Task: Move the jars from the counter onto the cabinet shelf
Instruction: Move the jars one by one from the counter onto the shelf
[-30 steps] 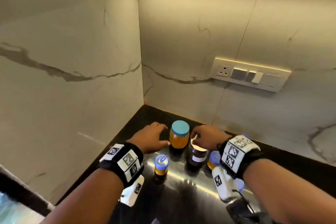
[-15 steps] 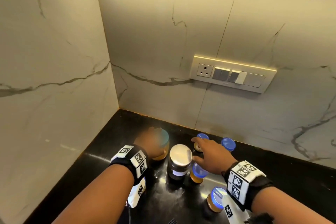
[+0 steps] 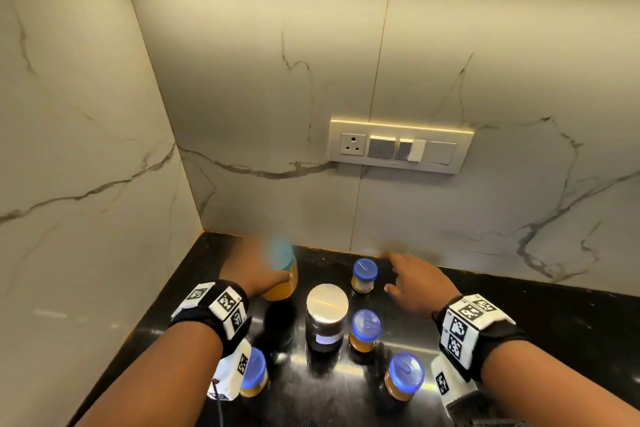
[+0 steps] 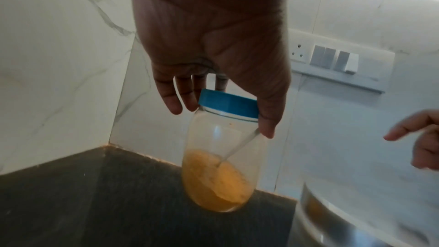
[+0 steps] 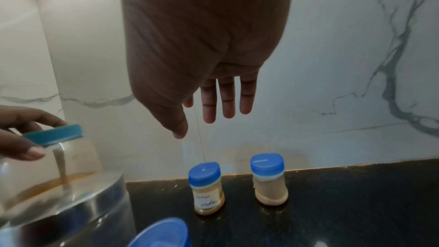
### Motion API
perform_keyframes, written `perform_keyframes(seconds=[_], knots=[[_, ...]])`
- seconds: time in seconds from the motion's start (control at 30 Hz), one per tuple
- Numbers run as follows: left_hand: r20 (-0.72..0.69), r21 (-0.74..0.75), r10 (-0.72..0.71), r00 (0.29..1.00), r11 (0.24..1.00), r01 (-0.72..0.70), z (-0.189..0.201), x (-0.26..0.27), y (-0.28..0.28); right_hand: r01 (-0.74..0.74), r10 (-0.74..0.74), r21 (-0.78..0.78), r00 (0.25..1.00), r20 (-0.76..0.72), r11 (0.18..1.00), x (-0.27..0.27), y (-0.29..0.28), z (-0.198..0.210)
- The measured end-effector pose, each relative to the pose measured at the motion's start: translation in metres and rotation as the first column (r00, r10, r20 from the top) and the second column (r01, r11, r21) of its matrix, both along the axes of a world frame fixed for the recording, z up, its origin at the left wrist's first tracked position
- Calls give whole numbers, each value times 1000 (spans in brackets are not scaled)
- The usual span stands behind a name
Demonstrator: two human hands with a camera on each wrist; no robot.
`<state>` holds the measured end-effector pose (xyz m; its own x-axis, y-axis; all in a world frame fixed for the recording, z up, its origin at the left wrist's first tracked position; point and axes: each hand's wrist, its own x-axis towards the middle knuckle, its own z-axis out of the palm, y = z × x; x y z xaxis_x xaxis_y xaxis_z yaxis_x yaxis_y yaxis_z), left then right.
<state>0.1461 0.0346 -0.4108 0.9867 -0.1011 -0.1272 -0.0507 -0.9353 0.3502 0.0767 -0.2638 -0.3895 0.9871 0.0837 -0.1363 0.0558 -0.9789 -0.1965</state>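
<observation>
My left hand (image 3: 256,274) grips a clear jar with a teal lid (image 3: 282,274) and orange contents. In the left wrist view the thumb and fingers (image 4: 175,106) curl round the lid of this teal-lid jar (image 4: 221,157), which is tilted over the black counter (image 4: 71,204). My right hand (image 3: 398,272) hovers with fingers straight, holding nothing. It is just right of a small blue-lid jar (image 3: 363,276). In the right wrist view this hand (image 5: 206,121) hangs above two small blue-lid jars (image 5: 206,187) (image 5: 268,177). No cabinet shelf is in view.
A dark jar with a silver lid (image 3: 327,315) stands mid-counter, with more small blue-lid jars (image 3: 365,329) (image 3: 403,376) (image 3: 254,371) nearer me. Marble walls meet in a corner at back left. A switch panel (image 3: 398,146) sits on the back wall. A light strip runs overhead.
My left hand has taken hold of the teal-lid jar and tilted it. My right hand has left the silver-lid jar, moved right toward the back wall and opened.
</observation>
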Motion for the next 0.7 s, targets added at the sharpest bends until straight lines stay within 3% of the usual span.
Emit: perform_keyframes(seconds=[0.17,0.33,0.5,0.7], knots=[[94,-170,-19,995,985,34,58,-9,-2,80,-78,-48,996,53,996,-23,-12,39],[222,-160,-190,956,960,228,128,-35,-18,134,-127,-40,983,134,990,-51,-25,97],[345,-136,-411,844,868,478,207,-71,-29,125,-126,17,976,176,992,-81,-48,178],[504,-204,-484,715,738,643,298,-116,-44,120,-96,-78,960,262,990,-139,-76,291]])
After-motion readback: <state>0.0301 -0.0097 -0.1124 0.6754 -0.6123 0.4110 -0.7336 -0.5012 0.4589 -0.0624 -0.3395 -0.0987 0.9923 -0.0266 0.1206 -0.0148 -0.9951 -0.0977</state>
